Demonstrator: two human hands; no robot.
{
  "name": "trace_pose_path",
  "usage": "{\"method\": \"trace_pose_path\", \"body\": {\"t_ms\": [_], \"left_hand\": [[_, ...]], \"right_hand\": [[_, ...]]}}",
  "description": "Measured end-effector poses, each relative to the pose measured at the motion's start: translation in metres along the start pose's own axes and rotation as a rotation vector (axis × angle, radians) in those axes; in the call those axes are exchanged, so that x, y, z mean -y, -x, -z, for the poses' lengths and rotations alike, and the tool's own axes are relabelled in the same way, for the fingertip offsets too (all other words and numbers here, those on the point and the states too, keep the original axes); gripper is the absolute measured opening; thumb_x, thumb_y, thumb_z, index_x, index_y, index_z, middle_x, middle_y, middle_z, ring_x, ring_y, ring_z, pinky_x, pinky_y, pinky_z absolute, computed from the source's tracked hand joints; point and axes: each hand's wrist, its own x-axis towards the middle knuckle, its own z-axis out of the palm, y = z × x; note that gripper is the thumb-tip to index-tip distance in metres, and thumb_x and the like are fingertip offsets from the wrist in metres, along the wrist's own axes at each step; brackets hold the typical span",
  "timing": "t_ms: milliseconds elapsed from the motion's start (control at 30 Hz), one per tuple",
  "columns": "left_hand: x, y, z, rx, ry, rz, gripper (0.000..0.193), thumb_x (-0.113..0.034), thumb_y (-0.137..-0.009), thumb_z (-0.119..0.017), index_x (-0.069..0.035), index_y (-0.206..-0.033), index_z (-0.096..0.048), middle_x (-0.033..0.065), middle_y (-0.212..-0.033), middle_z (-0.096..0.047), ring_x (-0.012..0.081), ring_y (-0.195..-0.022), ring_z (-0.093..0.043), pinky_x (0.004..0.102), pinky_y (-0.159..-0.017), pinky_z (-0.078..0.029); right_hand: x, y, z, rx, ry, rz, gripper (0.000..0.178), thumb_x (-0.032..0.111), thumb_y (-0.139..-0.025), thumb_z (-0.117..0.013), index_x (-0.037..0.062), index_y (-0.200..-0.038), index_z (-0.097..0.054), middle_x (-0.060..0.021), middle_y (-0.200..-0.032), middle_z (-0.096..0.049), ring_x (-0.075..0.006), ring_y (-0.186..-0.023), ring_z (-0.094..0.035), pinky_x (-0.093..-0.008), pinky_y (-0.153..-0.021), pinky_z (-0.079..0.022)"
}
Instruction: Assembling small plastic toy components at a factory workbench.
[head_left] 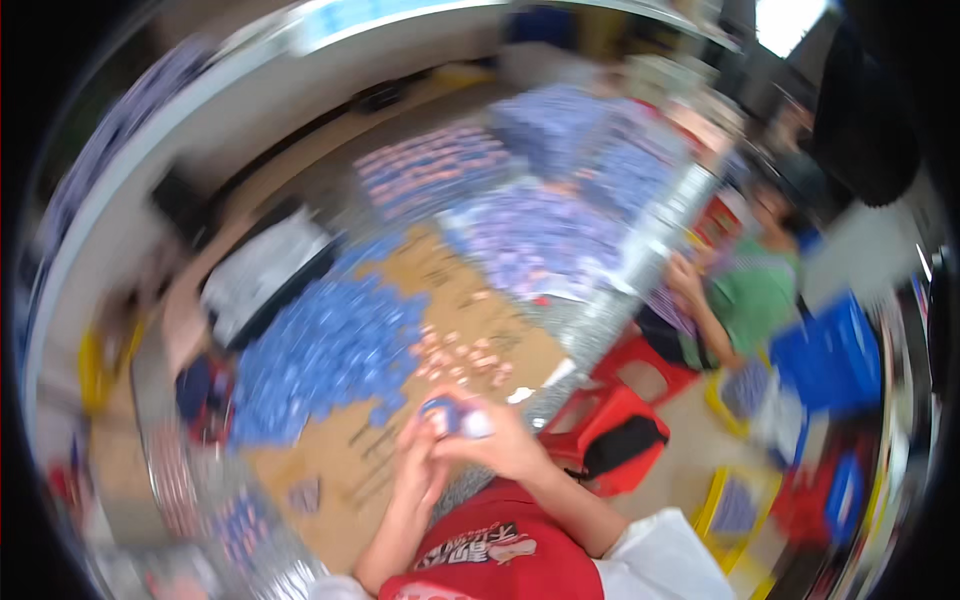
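My left hand [418,452] and my right hand [500,442] meet just in front of my red apron. Both are closed round a small blue-and-white piece [440,416], too blurred to name more exactly. Past my fingers, several small pink-orange pieces [465,357] lie scattered on a brown cardboard sheet [500,325]. To the left of them spreads a big heap of small blue pieces [325,350]. A little purple-grey piece [304,494] rests alone on the cardboard near my left forearm.
Farther back are a purple heap [545,235] and a block of pink-and-blue rows [430,170]. A black tray lined with white plastic [268,272] stands left. Right of the table are a red stool [625,455], a seated person in green [755,300] and a blue crate [830,350].
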Motion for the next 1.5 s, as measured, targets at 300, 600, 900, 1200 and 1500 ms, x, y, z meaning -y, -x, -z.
{"method": "trace_pose_path", "body": {"t_ms": [300,600,900,1200,1500], "left_hand": [[-0.041,0.024,0.007,0.061,0.153,0.010,0.049,-0.016,-0.079,-0.060,0.000,-0.120,-0.041,0.0147,-0.109,-0.052,0.0234,-0.094,-0.056,0.0318,-0.085,-0.045],[0.002,0.032,0.096,-0.222,0.120,-0.070,0.038,-0.006,-0.076,-0.056,-0.005,-0.113,-0.050,0.0054,-0.091,-0.059,0.0121,-0.080,-0.057,0.0264,-0.071,-0.049],[0.026,0.092,0.209,-0.446,0.258,-0.081,0.035,-0.010,-0.078,-0.057,-0.006,-0.112,-0.051,0.0019,-0.092,-0.057,0.0103,-0.077,-0.054,0.0233,-0.064,-0.045],[-0.157,0.248,0.436,-1.740,-0.773,-0.244,0.061,-0.029,-0.062,-0.071,-0.003,-0.108,-0.042,0.0156,-0.094,-0.058,0.0251,-0.083,-0.056,0.0342,-0.074,-0.044],[-0.176,0.197,0.467,-1.818,-1.476,-0.220,0.027,-0.023,-0.074,-0.059,-0.007,-0.096,-0.060,0.0106,-0.095,-0.058,0.0275,-0.080,-0.057,0.0396,-0.072,-0.043]], "right_hand": [[0.002,-0.007,-0.040,0.107,-0.122,-0.036,0.075,0.000,-0.065,-0.072,-0.0014,-0.129,-0.032,-0.0086,-0.106,-0.053,-0.0106,-0.091,-0.052,-0.0238,-0.078,-0.044],[-0.074,-0.026,-0.080,0.199,-0.081,-0.259,0.062,0.009,-0.071,-0.067,-0.0036,-0.124,-0.038,-0.0067,-0.091,-0.059,-0.0107,-0.080,-0.055,-0.0225,-0.068,-0.046],[-0.180,-0.024,-0.157,0.527,-0.137,-0.582,0.060,0.012,-0.072,-0.066,-0.0025,-0.123,-0.038,-0.0074,-0.100,-0.055,-0.0148,-0.084,-0.055,-0.0236,-0.064,-0.048],[-0.162,-0.036,-0.199,0.524,0.205,-0.534,0.054,0.015,-0.076,-0.064,-0.0025,-0.121,-0.040,-0.0147,-0.106,-0.055,-0.0187,-0.082,-0.060,-0.0253,-0.053,-0.049],[-0.143,-0.023,-0.185,0.268,0.188,-0.538,0.040,0.015,-0.075,-0.064,-0.0014,-0.109,-0.050,-0.0072,-0.088,-0.060,-0.0134,-0.073,-0.059,-0.0235,-0.053,-0.047]]}}
